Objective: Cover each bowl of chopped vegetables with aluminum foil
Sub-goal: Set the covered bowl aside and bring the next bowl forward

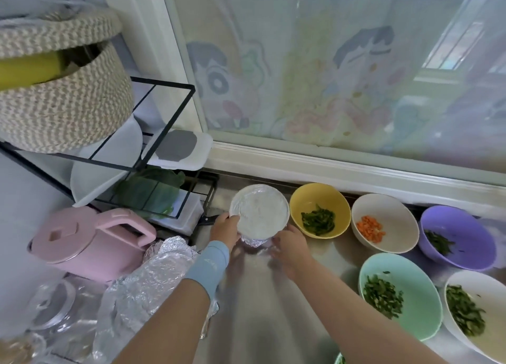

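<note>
Centre of frame, left hand (pixel 226 228) clasps left rim of foil-covered bowl (pixel 260 211) on steel counter (pixel 260 309). At bowl's lower right edge, right hand (pixel 291 244) by crimped foil; blurred, grip cannot be told. To right, 5 uncovered bowls: yellow bowl (pixel 309 199) with greens just beside, white bowl (pixel 391 218) with carrot, purple bowl (pixel 462 226), mint bowl (pixel 410 270), second white bowl (pixel 482 284) at lower right. Lower left: loose foil (pixel 153 276), pink kettle (pixel 90 243).
</note>
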`<state>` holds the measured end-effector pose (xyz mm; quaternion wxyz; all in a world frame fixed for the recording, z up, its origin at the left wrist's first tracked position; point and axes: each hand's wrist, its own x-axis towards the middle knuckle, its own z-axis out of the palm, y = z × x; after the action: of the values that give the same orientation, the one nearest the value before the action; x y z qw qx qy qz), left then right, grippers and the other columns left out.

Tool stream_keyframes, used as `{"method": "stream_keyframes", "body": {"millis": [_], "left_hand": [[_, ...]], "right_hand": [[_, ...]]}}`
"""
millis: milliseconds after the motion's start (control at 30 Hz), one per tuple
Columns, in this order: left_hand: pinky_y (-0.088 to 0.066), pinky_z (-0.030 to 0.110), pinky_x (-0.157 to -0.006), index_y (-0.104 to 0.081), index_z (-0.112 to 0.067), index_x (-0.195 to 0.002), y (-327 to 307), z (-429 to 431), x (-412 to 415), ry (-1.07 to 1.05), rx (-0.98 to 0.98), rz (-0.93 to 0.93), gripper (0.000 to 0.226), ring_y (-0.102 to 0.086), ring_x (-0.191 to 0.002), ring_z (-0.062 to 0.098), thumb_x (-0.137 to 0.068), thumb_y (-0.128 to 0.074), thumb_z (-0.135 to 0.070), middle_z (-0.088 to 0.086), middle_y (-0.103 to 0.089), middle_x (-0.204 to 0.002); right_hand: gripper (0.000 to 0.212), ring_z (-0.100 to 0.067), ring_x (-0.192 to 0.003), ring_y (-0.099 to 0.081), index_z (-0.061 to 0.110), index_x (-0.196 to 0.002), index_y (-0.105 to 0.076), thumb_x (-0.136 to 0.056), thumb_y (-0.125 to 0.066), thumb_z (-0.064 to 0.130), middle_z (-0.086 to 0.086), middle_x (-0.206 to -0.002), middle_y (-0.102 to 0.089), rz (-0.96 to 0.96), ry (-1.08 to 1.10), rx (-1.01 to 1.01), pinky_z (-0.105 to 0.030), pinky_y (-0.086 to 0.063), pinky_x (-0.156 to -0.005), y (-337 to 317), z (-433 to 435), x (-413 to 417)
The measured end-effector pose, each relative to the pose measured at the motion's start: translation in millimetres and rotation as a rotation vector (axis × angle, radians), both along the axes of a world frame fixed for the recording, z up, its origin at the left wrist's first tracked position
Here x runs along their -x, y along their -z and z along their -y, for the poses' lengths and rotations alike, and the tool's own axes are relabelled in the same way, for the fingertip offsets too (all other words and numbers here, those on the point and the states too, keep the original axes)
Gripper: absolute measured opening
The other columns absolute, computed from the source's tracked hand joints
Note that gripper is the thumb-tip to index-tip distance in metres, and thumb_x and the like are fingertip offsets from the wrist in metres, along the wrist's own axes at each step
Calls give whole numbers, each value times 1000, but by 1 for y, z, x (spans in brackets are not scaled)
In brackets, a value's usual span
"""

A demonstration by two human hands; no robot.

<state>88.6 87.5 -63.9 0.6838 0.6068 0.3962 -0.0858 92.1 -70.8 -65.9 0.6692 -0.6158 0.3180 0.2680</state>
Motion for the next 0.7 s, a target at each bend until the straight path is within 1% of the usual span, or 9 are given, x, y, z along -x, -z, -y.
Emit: {"method": "stream_keyframes", "body": {"millis": [67,167,233,367,467,533,567,633,700], "left_hand": [[-53,37,-86,-62,-21,-117,-2,-3,-8,30,5,36,28,-64,-106,27,-91,-51,-20,7,-66,-115],[-48,37,-92,-60,-27,-116,-6,-5,-15,106,-34,95,25,-61,-103,22,-94,-49,-19,1,-65,-109],[-47,37,-96,-58,-27,-114,-7,-7,-19,154,-78,114,21,-58,-105,20,-97,-48,-18,-1,-62,-110],[-44,39,-97,-51,-22,-130,-9,-7,-14,199,-229,109,36,-53,-114,21,-94,-49,-20,-1,-56,-129],[-47,34,-80,-58,-16,-113,-14,6,1,148,-364,110,25,-57,-101,25,-90,-50,-16,8,-59,-120],[-45,33,-83,-59,-14,-116,-20,24,12,121,-421,96,27,-57,-100,23,-89,-53,-15,6,-59,-119],[-44,32,-84,-58,-15,-116,-23,35,20,142,-424,87,27,-57,-98,22,-90,-53,-14,4,-59,-115],[-42,28,-75,-56,-21,-106,-27,61,36,239,-409,53,17,-55,-84,16,-91,-50,-14,-1,-60,-97],[-45,30,-72,-56,-24,-100,-22,87,51,376,-384,-27,13,-56,-77,18,-92,-47,-20,3,-63,-92]], "right_hand": [[55,-25,-70,-54,29,-118,-62,-73,-46,2,-13,-90,-68,-14,43,-31,-36,-44,-62,2,-7,-7],[59,-25,-75,-50,43,-117,-59,-76,-42,4,-11,-88,-65,-39,61,-74,-40,-43,-70,-2,-15,-16],[61,-25,-78,-50,46,-116,-58,-78,-41,1,-9,-88,-64,-37,48,-89,-42,-43,-74,-1,-17,-20],[53,-27,-90,-62,29,-126,-60,-82,-48,3,-7,-101,-66,26,-67,49,-49,-54,-89,8,-7,-21],[40,-23,-91,-63,17,-128,-59,-90,-50,8,-5,-104,-65,94,-326,254,-38,-55,-90,1,19,-11],[40,-25,-100,-65,14,-129,-61,-91,-49,6,-5,-114,-65,142,-571,321,-34,-55,-90,-12,44,-2],[39,-26,-105,-64,14,-126,-63,-91,-48,6,-5,-117,-65,169,-719,364,-33,-53,-90,-19,58,3],[40,-22,-115,-61,22,-123,-66,-91,-46,9,1,-124,-65,222,-1063,472,-31,-48,-97,-35,84,13],[48,-17,-121,-57,32,-121,-67,-86,-44,9,9,-131,-61,222,-1308,527,-33,-44,-104,-50,107,25]]}}
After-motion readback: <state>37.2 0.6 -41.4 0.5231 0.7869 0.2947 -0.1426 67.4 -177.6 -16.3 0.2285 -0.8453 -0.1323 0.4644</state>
